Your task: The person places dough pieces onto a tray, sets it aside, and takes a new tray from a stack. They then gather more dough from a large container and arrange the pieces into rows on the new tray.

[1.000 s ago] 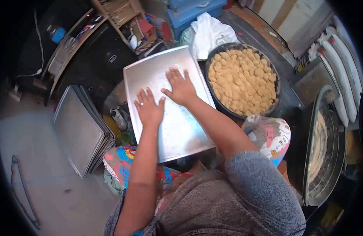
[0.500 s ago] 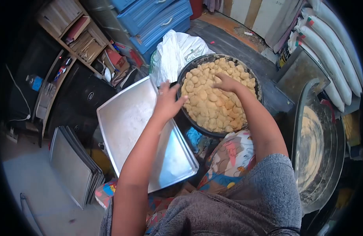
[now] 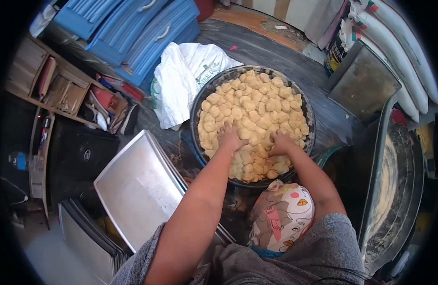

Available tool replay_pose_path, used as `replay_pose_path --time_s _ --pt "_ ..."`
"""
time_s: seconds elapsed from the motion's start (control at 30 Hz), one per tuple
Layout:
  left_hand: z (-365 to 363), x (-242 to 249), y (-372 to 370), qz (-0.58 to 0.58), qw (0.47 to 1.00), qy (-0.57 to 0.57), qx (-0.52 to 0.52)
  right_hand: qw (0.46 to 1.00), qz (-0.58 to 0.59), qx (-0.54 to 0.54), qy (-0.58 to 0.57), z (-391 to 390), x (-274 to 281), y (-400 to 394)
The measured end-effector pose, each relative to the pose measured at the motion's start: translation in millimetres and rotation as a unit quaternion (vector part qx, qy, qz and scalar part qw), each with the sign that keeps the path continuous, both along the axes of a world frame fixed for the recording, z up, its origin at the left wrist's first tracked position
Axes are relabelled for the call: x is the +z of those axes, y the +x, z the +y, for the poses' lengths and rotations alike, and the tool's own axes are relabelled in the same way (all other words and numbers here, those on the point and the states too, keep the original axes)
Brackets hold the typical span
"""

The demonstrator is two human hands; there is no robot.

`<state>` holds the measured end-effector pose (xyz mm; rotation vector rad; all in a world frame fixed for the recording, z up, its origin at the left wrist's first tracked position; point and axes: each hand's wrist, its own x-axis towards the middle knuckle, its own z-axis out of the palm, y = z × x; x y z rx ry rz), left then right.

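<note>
A wide round black tub (image 3: pixel 310 142) is filled with pale tan balls of dough (image 3: pixel 247 102), packed close together. My left hand (image 3: pixel 232 137) lies on the dough near the middle of the tub, fingers spread, open. To its right, my right hand (image 3: pixel 281 143) reaches among the balls, fingers bent and thumb apart; its fingertips are partly hidden, but I see nothing lifted in it. Some balls between and below my hands look more orange. A stack of shallow metal baking trays (image 3: pixel 138 185) rests left of the tub, partly covered by my left forearm.
A white sack (image 3: pixel 176 80) lies behind the tub, near blue plastic drawers (image 3: pixel 148 35). More thin trays (image 3: pixel 88 237) lean at lower left. On the right stand a large floury basin (image 3: pixel 394 190), a square metal tin (image 3: pixel 366 83) and stacked full sacks (image 3: pixel 394 52).
My left hand has moved from the tub's left rim onto the dough balls. My right hand has come nearer to me within the tub. The view has shifted, with the trays now further left.
</note>
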<state>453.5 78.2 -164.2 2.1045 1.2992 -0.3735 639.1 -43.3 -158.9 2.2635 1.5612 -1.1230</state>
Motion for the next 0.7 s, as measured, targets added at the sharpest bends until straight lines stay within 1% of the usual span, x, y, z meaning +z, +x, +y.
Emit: replay_pose_path --time_s 0.03,0.07,0.1,0.13,0.17,0.2,0.27,0.3,0.33,0.37,0.4,0.47,0.5,0.53,0.57,0.6,0.63,0.67,0.7 --pt "0.6 -4.1 5.2 0.024 0.999 -0.017 -0.034 0.997 0.026 -0.041 0.053 -1.6 -5.6 -0.1" --pt "0.1 -8.5 10.1 0.050 0.996 -0.034 -0.067 0.998 0.021 -0.042 0.048 -0.5 -6.0 4.2" --pt "-1.8 -8.2 12.3 0.051 0.996 -0.040 -0.068 0.992 -0.030 -0.074 0.094 1.5 -0.1 3.8" --pt "-4.9 -3.1 13.6 0.072 0.992 -0.037 -0.092 0.982 -0.078 -0.107 0.138 2.0 1.8 2.5" --pt "-9.2 1.2 13.4 0.094 0.988 -0.037 -0.115 0.982 -0.089 -0.132 0.101 4.4 -1.2 4.6" --pt "-10.3 4.8 13.3 0.098 0.987 -0.045 -0.117 0.983 -0.085 -0.133 0.092 4.4 -6.8 3.1" --pt "-9.7 9.8 11.6 0.142 0.975 -0.067 -0.156 0.991 0.025 -0.105 0.080 3.0 -13.5 -4.4" --pt "-10.6 7.8 11.8 0.141 0.975 -0.069 -0.156 0.993 0.029 -0.083 0.079 -4.2 -6.6 -12.0" --pt "-12.8 5.4 12.8 0.159 0.964 -0.099 -0.190 0.993 0.029 -0.084 0.077 -8.4 0.9 -21.6" --pt "-15.5 3.4 13.7 0.176 0.950 -0.129 -0.223 0.999 0.034 -0.010 0.035 -10.9 8.3 -32.1" --pt "-19.7 7.8 13.9 0.173 0.951 -0.131 -0.222 0.997 0.037 0.064 -0.007 -14.9 12.1 -39.7" --pt "-27.7 24.0 14.9 0.194 0.935 -0.174 -0.241 0.996 0.047 0.081 0.003 -22.5 9.0 -46.6" --pt "-31.2 20.8 14.1 0.193 0.936 -0.173 -0.239 0.995 -0.040 0.066 0.066 -24.4 5.7 -52.1" --pt "-36.1 15.1 12.7 0.176 0.951 -0.104 -0.231 0.983 -0.124 0.049 0.126 -25.3 2.2 -55.1" --pt "-40.9 9.6 11.6 0.159 0.961 -0.038 -0.223 0.983 -0.122 0.048 0.124 -24.0 -1.4 -51.8" --pt "-43.7 9.1 12.5 0.160 0.960 -0.044 -0.226 0.978 -0.148 0.018 0.143 -20.8 -1.8 -44.9" --pt "-45.6 11.4 13.6 0.153 0.966 -0.024 -0.206 0.972 -0.172 -0.015 0.160 -20.5 -3.1 -40.0" --pt "-45.7 12.6 15.7 0.144 0.972 -0.002 -0.185 0.973 -0.171 -0.017 0.154 -19.9 -7.6 -33.9" --pt "-42.4 14.6 19.5 0.159 0.968 -0.046 -0.186 0.989 -0.103 -0.015 0.101 -16.2 -12.5 -25.4"
